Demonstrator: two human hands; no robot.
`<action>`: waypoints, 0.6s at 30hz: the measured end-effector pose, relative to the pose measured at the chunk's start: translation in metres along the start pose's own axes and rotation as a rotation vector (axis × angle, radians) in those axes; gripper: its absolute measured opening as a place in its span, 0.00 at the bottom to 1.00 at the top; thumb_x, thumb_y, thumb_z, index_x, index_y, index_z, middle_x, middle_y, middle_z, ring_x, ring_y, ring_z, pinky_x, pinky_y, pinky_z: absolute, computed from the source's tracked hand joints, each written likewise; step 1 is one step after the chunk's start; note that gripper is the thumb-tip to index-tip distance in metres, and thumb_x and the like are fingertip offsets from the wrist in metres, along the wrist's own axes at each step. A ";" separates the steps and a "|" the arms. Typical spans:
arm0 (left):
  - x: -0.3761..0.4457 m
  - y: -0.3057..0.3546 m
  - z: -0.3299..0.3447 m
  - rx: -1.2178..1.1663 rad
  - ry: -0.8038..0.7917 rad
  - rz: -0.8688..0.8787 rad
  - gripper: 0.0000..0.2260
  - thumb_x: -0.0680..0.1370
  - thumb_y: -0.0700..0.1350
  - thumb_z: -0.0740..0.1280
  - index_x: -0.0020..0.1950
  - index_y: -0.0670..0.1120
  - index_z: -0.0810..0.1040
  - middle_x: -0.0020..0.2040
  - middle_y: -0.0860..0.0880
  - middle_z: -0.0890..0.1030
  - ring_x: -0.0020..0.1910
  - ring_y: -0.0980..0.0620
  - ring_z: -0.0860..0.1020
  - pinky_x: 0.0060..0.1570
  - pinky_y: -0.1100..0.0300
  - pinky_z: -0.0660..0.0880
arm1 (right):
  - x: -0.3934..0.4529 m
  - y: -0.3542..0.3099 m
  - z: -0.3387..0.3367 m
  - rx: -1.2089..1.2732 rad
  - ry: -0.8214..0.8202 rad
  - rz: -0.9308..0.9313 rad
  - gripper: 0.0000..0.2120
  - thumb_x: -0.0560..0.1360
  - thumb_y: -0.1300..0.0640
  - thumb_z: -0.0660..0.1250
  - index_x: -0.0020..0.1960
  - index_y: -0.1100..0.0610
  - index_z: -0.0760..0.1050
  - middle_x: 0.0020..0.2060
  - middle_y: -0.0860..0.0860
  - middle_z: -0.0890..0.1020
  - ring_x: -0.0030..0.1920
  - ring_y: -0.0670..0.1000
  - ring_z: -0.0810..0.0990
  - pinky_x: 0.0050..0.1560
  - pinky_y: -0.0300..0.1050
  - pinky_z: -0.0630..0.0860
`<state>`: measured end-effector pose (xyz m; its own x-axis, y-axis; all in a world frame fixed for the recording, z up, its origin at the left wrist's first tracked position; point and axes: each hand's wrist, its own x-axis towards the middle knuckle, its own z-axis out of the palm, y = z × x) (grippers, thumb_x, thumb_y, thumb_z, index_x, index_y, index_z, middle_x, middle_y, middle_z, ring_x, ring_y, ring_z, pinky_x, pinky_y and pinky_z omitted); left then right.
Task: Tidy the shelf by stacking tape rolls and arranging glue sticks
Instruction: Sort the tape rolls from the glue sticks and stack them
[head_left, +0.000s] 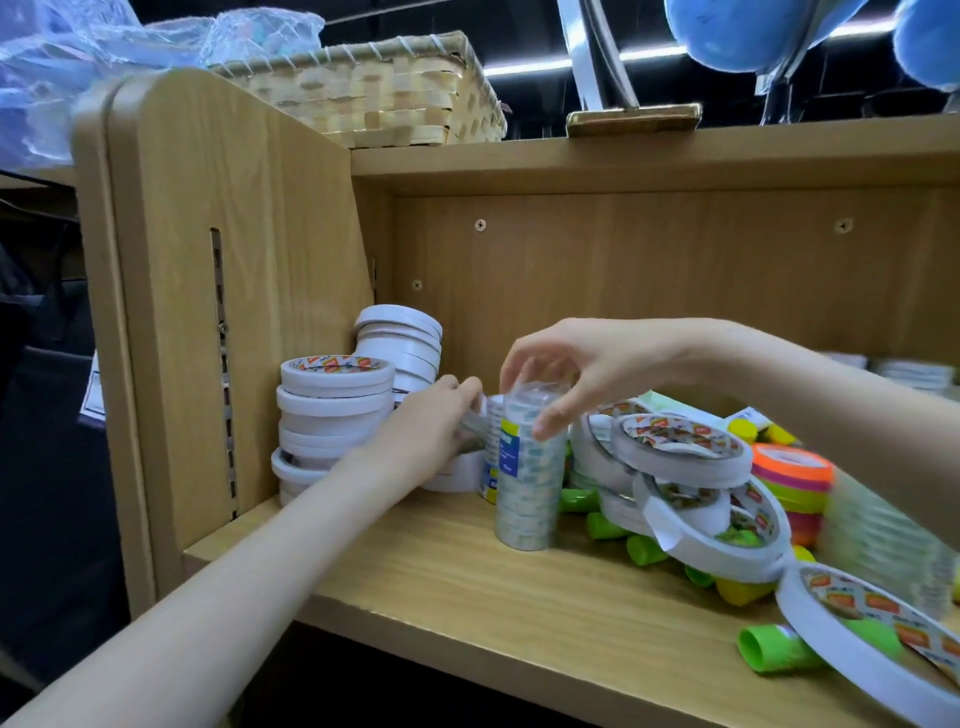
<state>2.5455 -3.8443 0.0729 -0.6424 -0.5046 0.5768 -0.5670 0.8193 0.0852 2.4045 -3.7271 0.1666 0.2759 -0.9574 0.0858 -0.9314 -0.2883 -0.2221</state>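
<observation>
Right hand (566, 369) pinches the top of the upright clear-tape sleeve stack (527, 467) mid-shelf, left hand (431, 421) grips something behind it, unclear what; should seat the stack flat before releasing.

The wooden shelf (415, 571) carries an upright column of clear tape rolls (527, 478). Left of that column, white tape rolls (332, 415) are stacked in the corner. Right of it, more white rolls (691, 499) lie jumbled over green glue sticks (644, 551), with neon rolls (792, 483) farther right.
</observation>
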 end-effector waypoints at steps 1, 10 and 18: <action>-0.003 0.001 -0.003 -0.036 0.063 -0.012 0.12 0.77 0.46 0.65 0.56 0.44 0.68 0.49 0.46 0.72 0.49 0.43 0.74 0.44 0.54 0.68 | -0.002 0.000 -0.001 -0.003 0.002 0.010 0.17 0.67 0.55 0.75 0.52 0.49 0.73 0.49 0.49 0.80 0.49 0.51 0.81 0.49 0.45 0.79; -0.064 0.010 -0.046 -0.270 0.376 -0.047 0.13 0.71 0.55 0.66 0.49 0.50 0.70 0.44 0.52 0.75 0.40 0.50 0.75 0.42 0.53 0.73 | -0.005 0.004 -0.009 -0.124 0.014 0.137 0.18 0.67 0.49 0.74 0.52 0.48 0.71 0.48 0.47 0.79 0.41 0.42 0.76 0.37 0.32 0.71; -0.079 -0.008 -0.038 0.099 0.207 0.115 0.14 0.73 0.54 0.59 0.49 0.47 0.74 0.48 0.52 0.76 0.46 0.52 0.77 0.42 0.64 0.65 | 0.004 0.001 -0.026 0.149 0.031 0.106 0.19 0.68 0.43 0.68 0.54 0.51 0.77 0.49 0.48 0.82 0.50 0.46 0.81 0.51 0.40 0.77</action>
<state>2.6199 -3.8004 0.0573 -0.5923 -0.3349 0.7329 -0.5504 0.8324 -0.0645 2.3985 -3.7309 0.1923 0.1684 -0.9822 0.0834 -0.9086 -0.1875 -0.3731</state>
